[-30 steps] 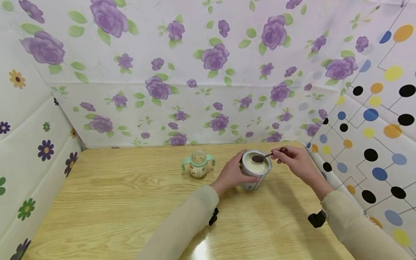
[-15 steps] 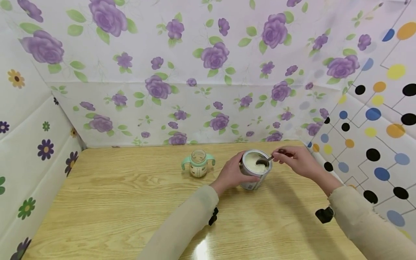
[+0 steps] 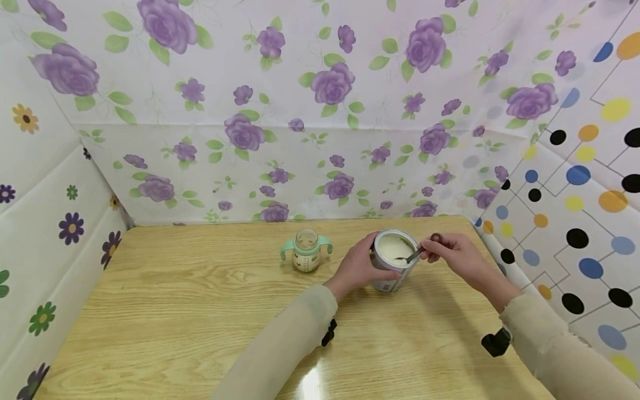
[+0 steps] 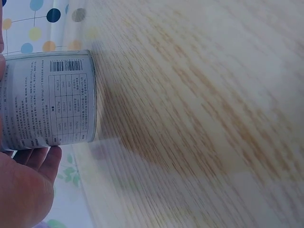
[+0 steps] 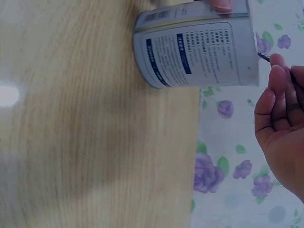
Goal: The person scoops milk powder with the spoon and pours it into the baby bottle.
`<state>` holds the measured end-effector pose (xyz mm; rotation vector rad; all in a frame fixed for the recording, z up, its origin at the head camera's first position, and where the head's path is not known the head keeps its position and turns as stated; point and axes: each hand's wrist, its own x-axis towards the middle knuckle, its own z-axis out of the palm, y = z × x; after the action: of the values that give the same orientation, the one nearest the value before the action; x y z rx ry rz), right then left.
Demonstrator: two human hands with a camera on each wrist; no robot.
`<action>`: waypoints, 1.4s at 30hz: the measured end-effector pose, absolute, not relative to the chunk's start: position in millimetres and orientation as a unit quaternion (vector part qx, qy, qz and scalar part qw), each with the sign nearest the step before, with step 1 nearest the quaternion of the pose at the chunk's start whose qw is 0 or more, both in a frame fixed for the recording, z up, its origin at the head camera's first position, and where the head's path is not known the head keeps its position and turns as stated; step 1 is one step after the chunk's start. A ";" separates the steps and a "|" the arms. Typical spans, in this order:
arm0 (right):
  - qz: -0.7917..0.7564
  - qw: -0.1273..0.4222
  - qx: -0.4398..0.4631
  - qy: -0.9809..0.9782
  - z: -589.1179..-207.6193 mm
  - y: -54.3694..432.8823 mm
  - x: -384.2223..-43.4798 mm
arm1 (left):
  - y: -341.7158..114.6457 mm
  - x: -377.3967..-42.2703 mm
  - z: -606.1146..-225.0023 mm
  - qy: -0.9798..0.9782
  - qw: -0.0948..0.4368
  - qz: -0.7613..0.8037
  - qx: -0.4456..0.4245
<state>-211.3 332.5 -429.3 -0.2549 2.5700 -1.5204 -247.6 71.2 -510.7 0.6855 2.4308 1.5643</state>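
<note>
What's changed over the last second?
The spoon has dipped into the powder, toward the near side of the can; the right hand holding it has shifted slightly with it. Nothing was let go. The left hand still grips the can; the bottle stayed put.

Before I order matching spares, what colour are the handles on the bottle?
Pale mint green; the handles show best in the head view.

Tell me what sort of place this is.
Probably a makeshift booth for tabletop work: a table is closed in by a creased, purple-flowered sheet at the back and a dotted sheet on the right.
</note>
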 end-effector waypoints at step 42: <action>-0.801 0.081 -0.022 0.593 -464.9 336.6 -204.5 | 67.8 -243.5 -506.8 0.812 0.090 0.527 0.234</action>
<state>-204.5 336.6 -464.9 -0.0666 1.7718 -2.3940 -243.5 67.8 -506.8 0.6971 2.4136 1.5674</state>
